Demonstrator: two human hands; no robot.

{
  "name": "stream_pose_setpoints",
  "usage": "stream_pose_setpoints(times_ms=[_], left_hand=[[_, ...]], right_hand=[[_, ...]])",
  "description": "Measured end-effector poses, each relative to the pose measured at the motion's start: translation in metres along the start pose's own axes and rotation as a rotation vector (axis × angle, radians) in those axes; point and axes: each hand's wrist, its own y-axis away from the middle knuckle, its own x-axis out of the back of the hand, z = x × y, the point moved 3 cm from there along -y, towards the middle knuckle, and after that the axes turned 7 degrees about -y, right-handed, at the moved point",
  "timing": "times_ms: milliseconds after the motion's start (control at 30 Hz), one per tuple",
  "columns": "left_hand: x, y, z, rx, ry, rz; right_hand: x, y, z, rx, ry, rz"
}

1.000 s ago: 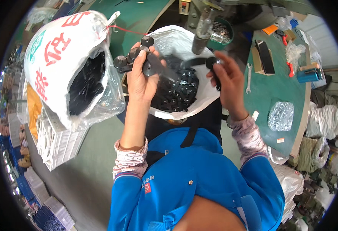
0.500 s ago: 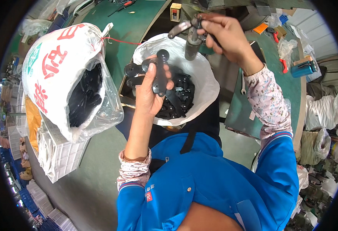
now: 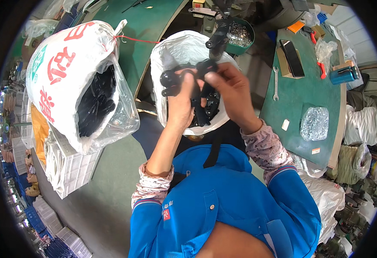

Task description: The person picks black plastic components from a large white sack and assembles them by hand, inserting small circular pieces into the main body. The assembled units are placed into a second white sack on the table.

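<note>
Several black parts with round ends (image 3: 170, 79) are gripped in my left hand (image 3: 180, 103), over the mouth of a white sack (image 3: 163, 51). My right hand (image 3: 233, 90) has its thumb and fingers closed on another black part (image 3: 206, 66) beside them; motion blurs the contact. More black parts (image 3: 203, 116) lie inside the sack below my hands. Just beyond my hands stands a dark machine fixture (image 3: 218, 38). To my left a tied white sack (image 3: 59, 64) has a torn side, with black parts (image 3: 96, 105) showing in the opening.
A green tub of small metal pieces (image 3: 240, 34) sits beyond the sack. On the right-hand green bench (image 3: 294, 99) lie a wrench (image 3: 275, 84), a phone (image 3: 291, 58), a clear bag of small pieces (image 3: 314, 124) and a blue cylinder (image 3: 342, 75). A white crate (image 3: 74, 172) supports the left sack.
My right hand has come down from the machine fixture to the black parts in my left hand. The green tub, phone and clear bag, hidden before by my right arm, now show.
</note>
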Motion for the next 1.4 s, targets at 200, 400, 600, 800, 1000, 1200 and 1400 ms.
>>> stream_pose_setpoints(times_ms=[200,400,600,800,1000,1200,1400], left_hand=[[0.009,0.008,0.019,0.248,0.437,-0.151],[-0.001,0.028,0.027,0.493,0.606,-0.475],[0.0,0.026,0.031,0.23,0.023,-0.32],[0.002,0.022,0.022,0.297,-0.126,-0.199],[0.001,0.025,0.019,0.287,-0.094,-0.268],[-0.004,0.022,0.018,0.276,-0.113,-0.339],[-0.016,0.025,0.013,0.368,-0.117,-0.482]], right_hand=[[0.03,0.007,-0.028,0.179,0.229,-0.181],[-0.003,0.018,-0.057,0.823,0.873,-0.553],[0.014,-0.001,-0.083,0.388,0.53,-0.137],[0.02,-0.058,-0.113,0.351,0.455,-0.123],[-0.007,-0.097,-0.14,-0.066,0.553,-0.093],[0.021,-0.07,-0.092,-0.113,0.347,-0.138],[0.029,-0.016,-0.021,-0.384,0.204,-0.402]])
